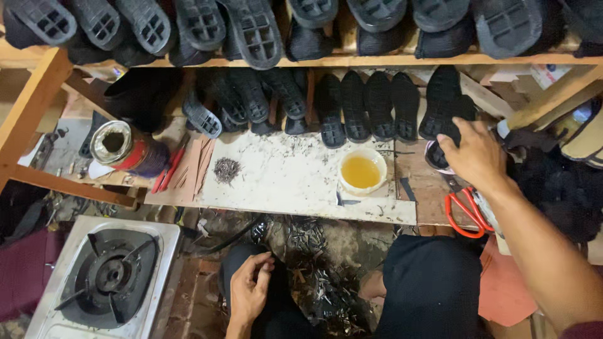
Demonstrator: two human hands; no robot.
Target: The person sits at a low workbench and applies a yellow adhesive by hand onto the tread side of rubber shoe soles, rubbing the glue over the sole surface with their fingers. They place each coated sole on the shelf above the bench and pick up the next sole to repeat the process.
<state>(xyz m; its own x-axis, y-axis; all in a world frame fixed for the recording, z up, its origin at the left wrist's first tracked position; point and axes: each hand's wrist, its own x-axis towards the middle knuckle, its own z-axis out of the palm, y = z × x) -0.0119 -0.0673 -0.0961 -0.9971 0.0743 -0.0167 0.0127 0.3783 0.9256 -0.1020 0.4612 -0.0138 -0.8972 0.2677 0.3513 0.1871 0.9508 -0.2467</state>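
We see soft, even, warm-tinted light from above; the pale desk (295, 182) is the brightest area, with no hard glare; the black soles (352, 107) under the shelf (377, 61) sink into shadow, detail lost; edges bow slightly from the wide lens; the right hand (474, 154) looks mildly soft.

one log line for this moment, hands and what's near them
right hand: on black shoe sole | left hand: empty, by knee | near: orange-handled scissors, white bowl of yellow liquid, steel gas burner
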